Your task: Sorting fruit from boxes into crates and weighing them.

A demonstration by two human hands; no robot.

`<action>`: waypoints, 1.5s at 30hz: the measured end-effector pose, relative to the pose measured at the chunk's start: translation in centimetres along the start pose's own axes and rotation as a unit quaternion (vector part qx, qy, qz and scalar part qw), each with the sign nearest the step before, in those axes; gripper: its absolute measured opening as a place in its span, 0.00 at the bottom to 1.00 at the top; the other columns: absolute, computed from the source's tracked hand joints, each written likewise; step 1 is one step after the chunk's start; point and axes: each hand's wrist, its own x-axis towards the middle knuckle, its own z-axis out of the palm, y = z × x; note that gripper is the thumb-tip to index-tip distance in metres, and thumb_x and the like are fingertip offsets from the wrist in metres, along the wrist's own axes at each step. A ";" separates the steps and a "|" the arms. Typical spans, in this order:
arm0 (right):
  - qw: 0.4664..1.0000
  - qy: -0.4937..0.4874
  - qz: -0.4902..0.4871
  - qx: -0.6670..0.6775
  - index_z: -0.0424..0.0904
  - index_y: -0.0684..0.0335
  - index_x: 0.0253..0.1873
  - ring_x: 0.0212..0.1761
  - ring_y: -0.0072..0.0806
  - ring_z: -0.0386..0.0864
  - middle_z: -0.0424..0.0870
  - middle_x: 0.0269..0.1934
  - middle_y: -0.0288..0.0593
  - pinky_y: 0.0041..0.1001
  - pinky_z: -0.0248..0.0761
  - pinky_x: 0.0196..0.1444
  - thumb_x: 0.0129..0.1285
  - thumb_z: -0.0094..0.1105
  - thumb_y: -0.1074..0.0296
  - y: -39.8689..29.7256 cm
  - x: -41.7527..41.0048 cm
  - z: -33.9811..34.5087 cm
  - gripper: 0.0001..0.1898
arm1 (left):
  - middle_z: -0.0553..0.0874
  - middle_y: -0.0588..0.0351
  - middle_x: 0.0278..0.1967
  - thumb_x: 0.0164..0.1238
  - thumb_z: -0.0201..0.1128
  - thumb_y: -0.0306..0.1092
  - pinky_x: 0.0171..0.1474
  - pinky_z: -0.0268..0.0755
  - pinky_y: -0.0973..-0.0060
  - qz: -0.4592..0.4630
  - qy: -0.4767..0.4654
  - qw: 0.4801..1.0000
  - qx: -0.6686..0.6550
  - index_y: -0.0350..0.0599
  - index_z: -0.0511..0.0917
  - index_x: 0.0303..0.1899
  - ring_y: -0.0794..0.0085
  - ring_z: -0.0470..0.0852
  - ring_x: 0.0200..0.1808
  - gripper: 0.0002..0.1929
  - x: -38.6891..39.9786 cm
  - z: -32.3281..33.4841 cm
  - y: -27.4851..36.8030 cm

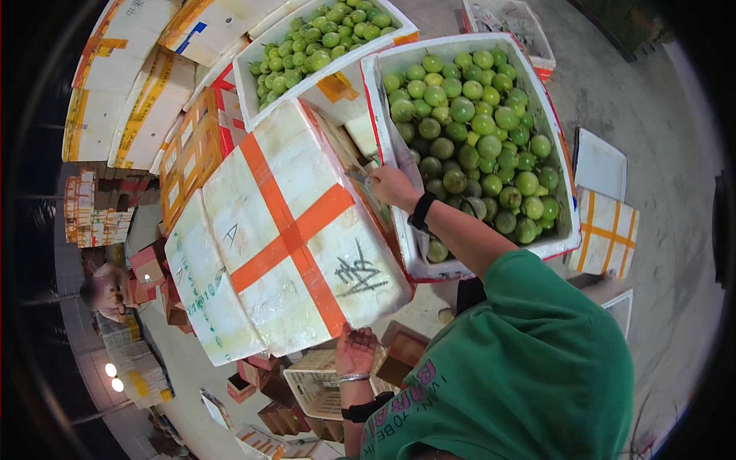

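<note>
My right hand (395, 185), black band at its wrist, is closed on a thin grey blade-like tool (359, 176) at the upper edge of a taped white foam box (261, 215). The box's large face carries crossed orange tape and black handwriting. At its lower edge is my left hand (356, 348), palm showing and fingers spread and half curled. Its fingertips touch or nearly touch the end of the orange tape. Beside my right forearm stands an open foam box (376, 106) of round green fruit (489, 146), likely passion fruit, some darker.
Another open foam box (246, 103) of green fruit stands behind. Stacked foam boxes (135, 34) rise at upper left. Below lie a plastic crate (313, 388) and cardboard boxes (399, 359). A taped foam box (604, 233) is on the right floor. A person (110, 290) is far left.
</note>
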 end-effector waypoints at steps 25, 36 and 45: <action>0.989 0.066 0.058 0.119 0.79 0.63 0.48 0.46 0.47 0.78 0.80 0.43 0.58 0.35 0.69 0.51 0.56 0.49 0.65 -2.4 15.2 1.8 0.17 | 0.80 0.50 0.39 0.60 0.61 0.37 0.52 0.69 0.57 0.063 0.090 0.990 0.091 0.44 0.73 0.45 0.57 0.76 0.43 0.14 -7.3 -8.8 -3.5; 0.999 -0.006 -0.004 0.032 0.79 0.62 0.48 0.40 0.50 0.79 0.80 0.37 0.60 0.35 0.71 0.45 0.55 0.50 0.67 -1.6 14.6 1.6 0.16 | 0.78 0.44 0.39 0.68 0.50 0.32 0.46 0.73 0.62 0.075 0.088 0.990 0.086 0.38 0.66 0.52 0.58 0.77 0.41 0.14 -6.1 -4.3 -4.0; 0.959 -0.156 -0.115 -0.208 0.81 0.66 0.34 0.36 0.49 0.80 0.81 0.32 0.58 0.40 0.73 0.40 0.51 0.50 0.67 -1.1 1.1 -1.8 0.11 | 0.80 0.50 0.37 0.64 0.58 0.35 0.46 0.74 0.62 0.117 -0.007 0.984 0.136 0.43 0.73 0.46 0.61 0.80 0.40 0.12 -6.7 -5.7 -4.2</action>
